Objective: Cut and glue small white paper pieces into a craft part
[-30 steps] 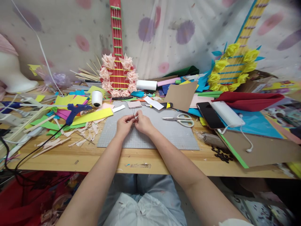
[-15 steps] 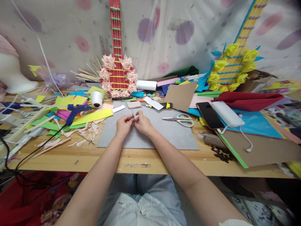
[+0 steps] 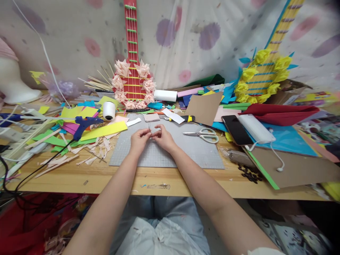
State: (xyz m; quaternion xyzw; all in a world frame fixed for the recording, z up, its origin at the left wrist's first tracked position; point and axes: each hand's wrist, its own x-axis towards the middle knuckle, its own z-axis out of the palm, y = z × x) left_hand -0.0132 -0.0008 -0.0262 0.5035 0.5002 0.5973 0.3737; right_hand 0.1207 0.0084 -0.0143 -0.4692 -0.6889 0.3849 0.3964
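Over the grey cutting mat (image 3: 196, 156), my left hand (image 3: 139, 142) pinches a thin dark wire (image 3: 149, 125) that sticks up from between finger and thumb. My right hand (image 3: 164, 139) meets it from the other side, its bent fingertips at the same wire, which is partly hidden by the fingers. Just beyond my hands lies a small pale pink paper piece (image 3: 151, 117). Scissors (image 3: 204, 135) with white handles rest on the mat to the right of my right hand.
A blue glue gun (image 3: 82, 126) with its cord lies left among paper scraps. Behind stand a red paper guitar (image 3: 132, 85) with pink flowers and a yellow one (image 3: 261, 83). A black phone (image 3: 236, 129) and a white power bank (image 3: 255, 128) lie right, near brown cardboard (image 3: 300, 168).
My right hand has shifted slightly right and its fingers have loosened a little. The left hand stays nearly in place on the wire.
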